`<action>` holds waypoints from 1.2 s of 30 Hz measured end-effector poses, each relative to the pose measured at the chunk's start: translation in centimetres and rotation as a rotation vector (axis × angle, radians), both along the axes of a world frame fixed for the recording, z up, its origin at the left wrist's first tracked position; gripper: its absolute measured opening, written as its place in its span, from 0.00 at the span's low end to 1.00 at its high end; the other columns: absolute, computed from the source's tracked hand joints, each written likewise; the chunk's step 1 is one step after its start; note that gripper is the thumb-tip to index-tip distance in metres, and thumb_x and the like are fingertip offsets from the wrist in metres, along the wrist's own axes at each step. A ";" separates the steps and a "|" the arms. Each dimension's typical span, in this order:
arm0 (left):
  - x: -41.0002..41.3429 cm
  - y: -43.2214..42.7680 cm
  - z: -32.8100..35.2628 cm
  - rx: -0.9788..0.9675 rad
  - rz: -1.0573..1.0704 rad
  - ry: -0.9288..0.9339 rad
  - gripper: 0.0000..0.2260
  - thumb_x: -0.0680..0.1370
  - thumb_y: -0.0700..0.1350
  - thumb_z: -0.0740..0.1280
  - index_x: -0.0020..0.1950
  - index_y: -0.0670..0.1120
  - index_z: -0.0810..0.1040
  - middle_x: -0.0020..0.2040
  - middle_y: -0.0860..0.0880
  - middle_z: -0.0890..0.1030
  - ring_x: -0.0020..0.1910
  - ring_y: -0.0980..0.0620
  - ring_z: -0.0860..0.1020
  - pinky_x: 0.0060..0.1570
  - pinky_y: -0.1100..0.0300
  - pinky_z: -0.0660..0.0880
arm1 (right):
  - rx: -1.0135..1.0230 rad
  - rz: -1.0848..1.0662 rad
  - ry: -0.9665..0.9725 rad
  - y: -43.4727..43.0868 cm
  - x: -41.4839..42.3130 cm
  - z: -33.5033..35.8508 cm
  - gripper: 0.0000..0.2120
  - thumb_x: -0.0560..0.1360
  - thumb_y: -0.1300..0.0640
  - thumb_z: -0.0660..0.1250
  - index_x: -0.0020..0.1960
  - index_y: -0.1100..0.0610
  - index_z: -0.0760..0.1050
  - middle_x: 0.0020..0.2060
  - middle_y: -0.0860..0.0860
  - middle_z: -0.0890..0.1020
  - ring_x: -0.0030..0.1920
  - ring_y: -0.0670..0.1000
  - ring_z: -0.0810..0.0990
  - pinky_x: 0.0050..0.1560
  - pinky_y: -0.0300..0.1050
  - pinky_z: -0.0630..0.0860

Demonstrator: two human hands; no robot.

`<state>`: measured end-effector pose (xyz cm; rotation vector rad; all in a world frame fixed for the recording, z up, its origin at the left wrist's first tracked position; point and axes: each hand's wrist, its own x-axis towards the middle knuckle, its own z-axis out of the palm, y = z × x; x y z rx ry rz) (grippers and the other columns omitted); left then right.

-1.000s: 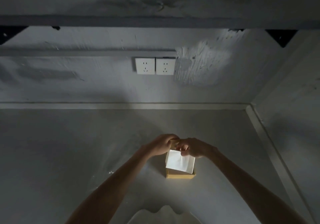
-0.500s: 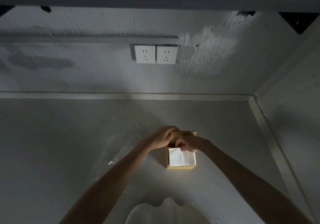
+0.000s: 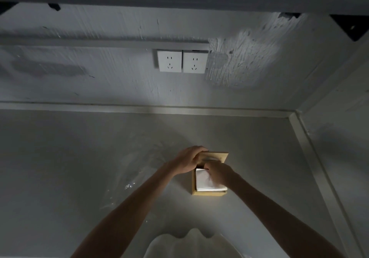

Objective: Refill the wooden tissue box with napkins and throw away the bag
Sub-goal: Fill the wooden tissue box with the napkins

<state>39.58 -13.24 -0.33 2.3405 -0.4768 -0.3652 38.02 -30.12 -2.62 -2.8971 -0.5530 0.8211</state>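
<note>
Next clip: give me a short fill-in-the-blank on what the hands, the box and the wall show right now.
1. The left hand grips the raised wooden ____ of the light wooden tissue box.
2. The right hand presses on the stack of ____ paper napkins inside the box.
3. The number of white wall sockets above the grey counter is ____.

Missing words: lid; white; two

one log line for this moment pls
left hand holds wooden lid | right hand presses white napkins into wooden tissue box
</note>
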 end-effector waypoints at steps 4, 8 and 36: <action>-0.1 0.0 -0.2 -0.016 -0.013 0.017 0.17 0.77 0.36 0.60 0.66 0.45 0.74 0.63 0.44 0.78 0.61 0.47 0.76 0.62 0.50 0.73 | -0.026 -0.038 -0.104 0.6 -1.2 -1.1 0.11 0.78 0.60 0.64 0.60 0.56 0.75 0.57 0.54 0.82 0.56 0.56 0.81 0.54 0.48 0.78; -0.1 0.1 -0.3 -0.022 -0.007 0.023 0.18 0.77 0.36 0.60 0.66 0.44 0.73 0.63 0.44 0.77 0.62 0.47 0.75 0.63 0.52 0.72 | -0.014 -0.042 0.029 0.8 -0.9 -1.4 0.12 0.77 0.62 0.64 0.60 0.59 0.76 0.56 0.55 0.81 0.54 0.56 0.81 0.54 0.46 0.78; -9.5 -2.5 -7.0 0.194 0.225 0.019 0.17 0.80 0.45 0.61 0.66 0.55 0.61 0.65 0.44 0.66 0.54 0.52 0.74 0.43 0.64 0.77 | 0.364 -0.431 -0.382 -4.1 -7.8 -3.4 0.05 0.77 0.57 0.65 0.52 0.52 0.76 0.61 0.54 0.76 0.51 0.55 0.81 0.44 0.47 0.82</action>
